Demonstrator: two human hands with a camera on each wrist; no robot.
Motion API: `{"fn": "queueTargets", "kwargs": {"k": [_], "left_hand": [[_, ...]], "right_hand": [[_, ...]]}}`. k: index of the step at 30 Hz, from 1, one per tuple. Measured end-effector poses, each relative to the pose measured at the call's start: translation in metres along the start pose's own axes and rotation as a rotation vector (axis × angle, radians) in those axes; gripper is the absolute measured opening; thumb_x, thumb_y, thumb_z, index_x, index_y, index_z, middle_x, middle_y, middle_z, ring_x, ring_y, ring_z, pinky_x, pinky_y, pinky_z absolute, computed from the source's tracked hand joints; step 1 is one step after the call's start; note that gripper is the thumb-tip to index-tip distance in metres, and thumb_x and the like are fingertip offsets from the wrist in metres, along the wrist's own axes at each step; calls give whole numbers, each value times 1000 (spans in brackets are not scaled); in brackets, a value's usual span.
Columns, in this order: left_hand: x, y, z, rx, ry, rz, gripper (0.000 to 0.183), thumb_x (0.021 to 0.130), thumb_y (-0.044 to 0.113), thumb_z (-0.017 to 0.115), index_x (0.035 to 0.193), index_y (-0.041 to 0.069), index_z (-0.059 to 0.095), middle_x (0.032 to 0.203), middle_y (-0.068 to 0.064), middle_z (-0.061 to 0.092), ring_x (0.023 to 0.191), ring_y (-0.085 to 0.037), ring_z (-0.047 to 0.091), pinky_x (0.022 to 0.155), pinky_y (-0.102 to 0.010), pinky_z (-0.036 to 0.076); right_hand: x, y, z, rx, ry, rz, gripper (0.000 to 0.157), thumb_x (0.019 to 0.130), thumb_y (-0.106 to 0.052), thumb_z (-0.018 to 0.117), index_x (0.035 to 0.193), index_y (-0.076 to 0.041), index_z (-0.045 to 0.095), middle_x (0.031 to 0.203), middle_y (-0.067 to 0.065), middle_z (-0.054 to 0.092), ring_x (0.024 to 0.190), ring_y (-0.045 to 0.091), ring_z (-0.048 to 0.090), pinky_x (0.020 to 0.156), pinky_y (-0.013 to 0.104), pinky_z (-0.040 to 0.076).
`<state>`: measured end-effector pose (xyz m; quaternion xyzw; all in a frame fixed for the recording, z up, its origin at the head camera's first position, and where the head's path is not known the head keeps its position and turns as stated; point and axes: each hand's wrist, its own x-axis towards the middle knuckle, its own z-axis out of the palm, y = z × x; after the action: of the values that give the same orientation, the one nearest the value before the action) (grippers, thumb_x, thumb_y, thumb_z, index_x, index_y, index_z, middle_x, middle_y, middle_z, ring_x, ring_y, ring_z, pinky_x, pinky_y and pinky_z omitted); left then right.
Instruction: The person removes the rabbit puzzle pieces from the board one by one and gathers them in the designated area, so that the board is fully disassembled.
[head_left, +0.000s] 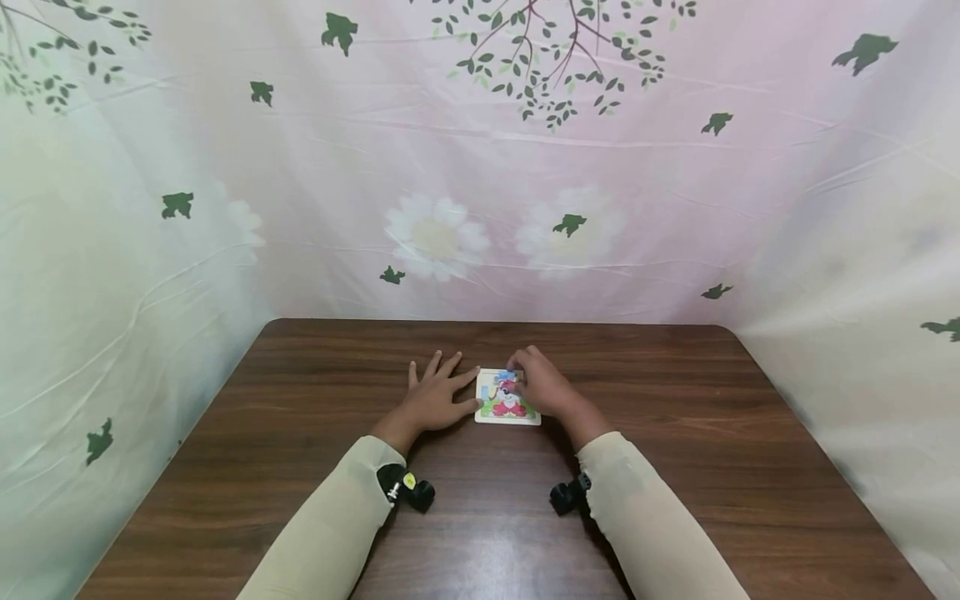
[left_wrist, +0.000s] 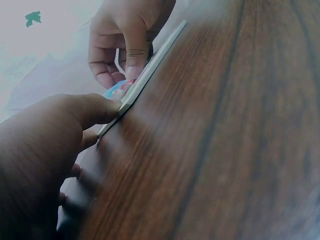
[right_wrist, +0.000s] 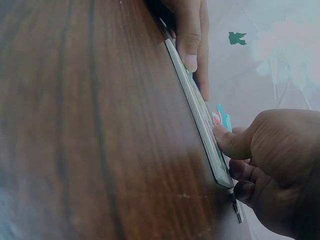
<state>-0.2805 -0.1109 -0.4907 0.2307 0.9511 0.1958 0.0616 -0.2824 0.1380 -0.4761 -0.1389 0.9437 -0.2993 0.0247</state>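
Observation:
A small jigsaw puzzle board (head_left: pixel 507 419) with a pale frame and a bright cartoon animal picture lies flat on the table. My left hand (head_left: pixel 435 402) is at its left side with fingers spread, the thumb and index fingertip touching the frame's edge. Over the upper right part of the board, my right hand (head_left: pixel 543 385) has its fingers curled and pinches a puzzle piece (right_wrist: pixel 223 119). That piece, blue with some red, stands tilted up from the board in the right wrist view. The fingers hide much of the piece and the board's upper right corner.
The brown wood-grain table (head_left: pixel 480 517) extends around the board on all sides. A printed cloth (head_left: pixel 480 167) with leaves, birds and flowers hangs behind the table and at both sides. In the right wrist view, a thin dark strip (right_wrist: pixel 237 207) shows past the board's end.

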Motion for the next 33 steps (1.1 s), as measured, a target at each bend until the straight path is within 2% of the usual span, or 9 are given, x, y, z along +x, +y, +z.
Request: {"fn": "queueTargets", "kwargs": {"k": [5,13,20,25,29,33], "left_hand": [[0,-1,0,-6,-4,-2,72,106,65,56,169,35,42,184,-8,22,172,-45,6,128,-84,-3],[-2,-1,2,-11,-10,-6,73,105,66,57,169,35,42,184,-8,22,172,-45,6,128,-84,-4],[-2,0,1,5,0,-1,72,105,66,56,169,35,43,184,-9,22,172,-46,6,128,-83,-4],[-4,-1,0,11,-2,-10,72,105,66,57,169,36,42,184,-9,22,172,-45,6,128,-83,-3],[-3,-2,0,8,7,-8,72,106,66,56,169,36,42,184,-8,22,172,-44,6,129,-82,-4],[-2,0,0,3,2,3,72,106,66,56,170,35,42,184,-8,22,172,-45,6,128,-83,-4]], "right_hand": [[0,-2,0,19,2,6,19,102,-5,76,118,-8,67,115,9,64,103,23,62,95,44,58],[-2,-5,4,2,17,-19,17,100,-1,77,115,-7,72,110,9,67,99,22,63,93,42,60],[-3,-7,3,-18,8,39,17,104,-5,73,120,-8,71,117,8,69,107,25,64,103,46,60],[-7,-5,-1,-69,22,-6,20,107,-6,68,127,-6,71,120,8,70,114,28,67,114,53,48],[-10,0,-6,-114,45,-84,25,106,-11,72,130,-5,74,125,10,70,121,31,64,106,55,44],[-12,4,-10,-147,17,-114,27,102,-20,80,126,-8,79,126,10,65,119,30,54,94,48,38]]}}
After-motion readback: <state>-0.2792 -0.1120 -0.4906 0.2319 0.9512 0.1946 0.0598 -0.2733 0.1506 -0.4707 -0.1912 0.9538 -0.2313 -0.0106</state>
